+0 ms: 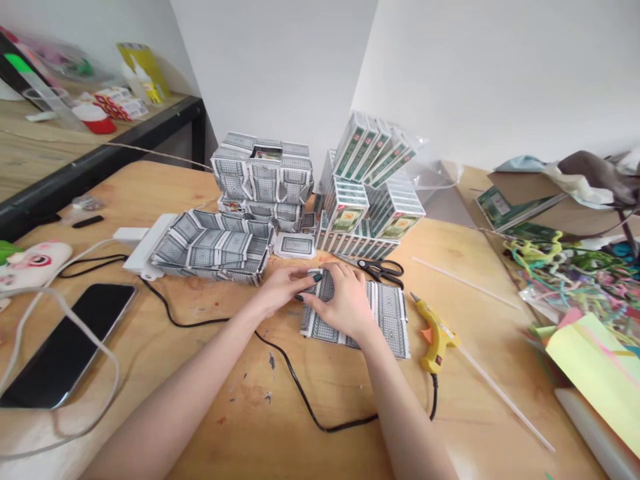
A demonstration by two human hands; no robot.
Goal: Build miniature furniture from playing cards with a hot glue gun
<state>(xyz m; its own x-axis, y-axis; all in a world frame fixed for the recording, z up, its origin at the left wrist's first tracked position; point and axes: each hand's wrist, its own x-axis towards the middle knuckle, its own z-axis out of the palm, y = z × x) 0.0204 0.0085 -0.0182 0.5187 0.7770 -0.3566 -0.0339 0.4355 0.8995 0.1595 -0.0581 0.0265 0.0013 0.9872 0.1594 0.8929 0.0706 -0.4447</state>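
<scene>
While finished card trays (pixel 213 250) stand stacked at far left, your left hand (pixel 280 288) and right hand (pixel 343 303) press, fingers bent, on a flat joined-card panel (pixel 385 320) mid-table, not yet folded.

Both hands (pixel 320 293) press (perhaps fold) joined playing cards (pixel 385 317) beside glue gun (pixel 436 335).

two hands (pixel 285 287) (pixel 343 303); one glue gun (pixel 436 333); one scissors (pixel 383 269); one phone (pixel 67 343).
</scene>
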